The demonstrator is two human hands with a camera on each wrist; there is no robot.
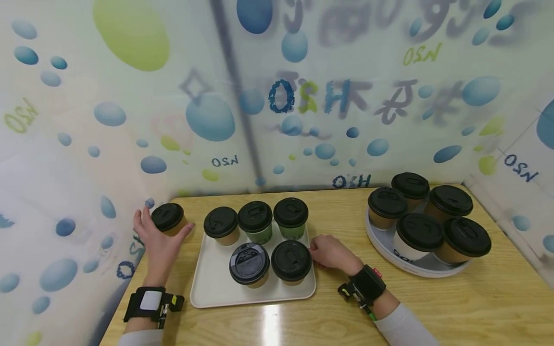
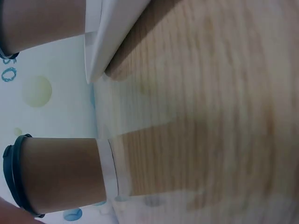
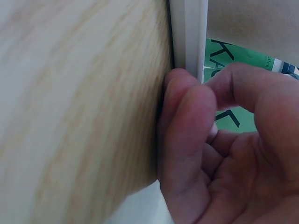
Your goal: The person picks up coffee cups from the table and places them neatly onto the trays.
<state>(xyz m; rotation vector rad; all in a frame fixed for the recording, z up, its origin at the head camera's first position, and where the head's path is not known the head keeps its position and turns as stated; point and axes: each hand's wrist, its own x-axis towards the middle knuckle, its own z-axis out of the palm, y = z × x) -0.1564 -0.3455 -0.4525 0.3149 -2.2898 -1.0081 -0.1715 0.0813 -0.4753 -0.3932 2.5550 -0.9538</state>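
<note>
A brown paper cup with a black lid (image 1: pixel 168 217) stands on the wooden table at the far left. My left hand (image 1: pixel 159 242) is spread around it, thumb on the right and fingers on the left. In the left wrist view, the brown cup (image 2: pixel 63 175) stands with its base on the table, a bit of finger near its lid. My right hand (image 1: pixel 332 252) pinches the right rim of a white rectangular tray (image 1: pixel 212 288). The right wrist view shows thumb and fingers of the right hand (image 3: pixel 224 144) at the tray rim (image 3: pixel 189 35).
Several black-lidded cups stand on the white tray, including a green cup (image 1: pixel 291 218) and a brown cup (image 1: pixel 221 226). A round grey tray (image 1: pixel 385 247) at the right bears several more lidded cups. A patterned curtain (image 1: pixel 303 144) hangs behind the table (image 1: pixel 337 206).
</note>
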